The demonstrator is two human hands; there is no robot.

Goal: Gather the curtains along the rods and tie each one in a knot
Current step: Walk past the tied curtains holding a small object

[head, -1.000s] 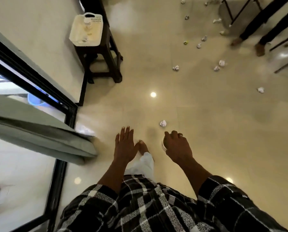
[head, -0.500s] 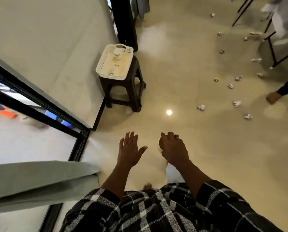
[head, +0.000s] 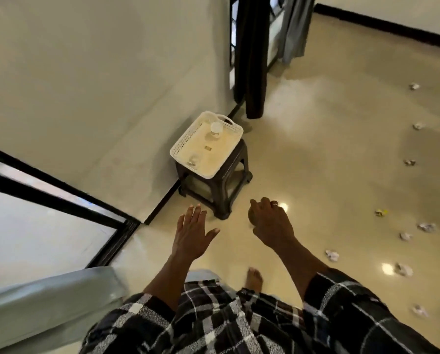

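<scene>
ahead: stool (head: 235,163) with tray (head: 175,151) blocks | left: wall (head: 98,85), curtain (head: 47,302) | right: floor (head: 328,175) open, paper scraps (head: 427,227)

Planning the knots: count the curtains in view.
3. Pale curtain at lower left by the window; black curtain at top, beyond the stool; grey curtain just right of it. Others may hang out of frame.
</scene>
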